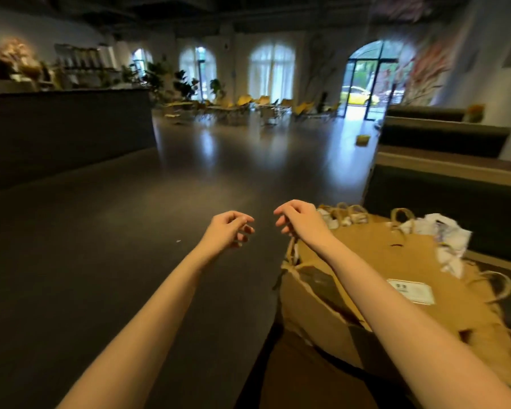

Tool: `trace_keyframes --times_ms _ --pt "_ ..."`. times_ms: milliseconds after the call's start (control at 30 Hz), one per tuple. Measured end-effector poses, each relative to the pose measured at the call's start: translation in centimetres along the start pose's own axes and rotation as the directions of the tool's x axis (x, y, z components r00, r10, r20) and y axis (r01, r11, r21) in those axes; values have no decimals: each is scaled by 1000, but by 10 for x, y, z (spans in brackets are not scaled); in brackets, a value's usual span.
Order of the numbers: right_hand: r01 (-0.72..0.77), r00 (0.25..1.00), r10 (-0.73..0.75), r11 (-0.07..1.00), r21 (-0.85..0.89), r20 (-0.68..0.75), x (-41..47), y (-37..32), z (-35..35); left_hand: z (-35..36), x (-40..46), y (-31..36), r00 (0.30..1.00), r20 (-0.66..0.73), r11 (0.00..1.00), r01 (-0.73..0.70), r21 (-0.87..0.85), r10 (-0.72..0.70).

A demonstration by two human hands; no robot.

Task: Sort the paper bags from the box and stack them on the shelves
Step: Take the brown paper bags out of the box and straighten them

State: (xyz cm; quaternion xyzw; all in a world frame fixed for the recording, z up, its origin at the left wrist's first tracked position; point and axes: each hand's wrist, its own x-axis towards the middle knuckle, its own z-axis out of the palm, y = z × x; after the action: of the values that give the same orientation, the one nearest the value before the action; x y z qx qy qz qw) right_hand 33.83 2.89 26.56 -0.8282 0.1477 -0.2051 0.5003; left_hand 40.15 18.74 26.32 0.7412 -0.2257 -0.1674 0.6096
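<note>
Beside the torn cardboard box point(313, 302), left hand point(227, 228) and right hand point(298, 216) hang loosely curled, empty.

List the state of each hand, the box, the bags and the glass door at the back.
left hand: empty, fingers loosely curled, over the floor
right hand: empty, fingers loosely curled, above the box's near-left corner
box: open, wall torn, on the floor
bags: flat, piled in the box, handles sticking out
door: open or shut, cannot tell
</note>
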Motion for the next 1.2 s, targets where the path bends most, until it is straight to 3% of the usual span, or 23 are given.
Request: trace_keyframes --times_ms 200,367,633,767,933,1033,1200 --pt "-52 982 42 998 -48 -183 -37 50 -140 129 12 41 979 170 994 -111 -4 110" --pt "-131 953 110 989 -60 -282 -70 103 -218 217 15 45 951 269 987 -161 12 152" --pt "-306 919 258 944 -125 -298 -84 173 -248 272 29 10 957 271 987 -132 89 103" --pt "-396 900 332 894 -211 -283 -75 195 -243 271 57 -16 972 223 965 -126 228 74" --pt "-504 861 440 805 -312 -255 -53 222 -234 265 93 -58 994 105 845 -38 533 -21" --pt "-558 830 491 733 -388 -265 -46 235 -226 263 101 -79 996 48 681 17 732 -77" --pt "-621 784 542 679 -390 -303 -29 253 -213 266 108 -92 987 -47 487 118 866 -157"
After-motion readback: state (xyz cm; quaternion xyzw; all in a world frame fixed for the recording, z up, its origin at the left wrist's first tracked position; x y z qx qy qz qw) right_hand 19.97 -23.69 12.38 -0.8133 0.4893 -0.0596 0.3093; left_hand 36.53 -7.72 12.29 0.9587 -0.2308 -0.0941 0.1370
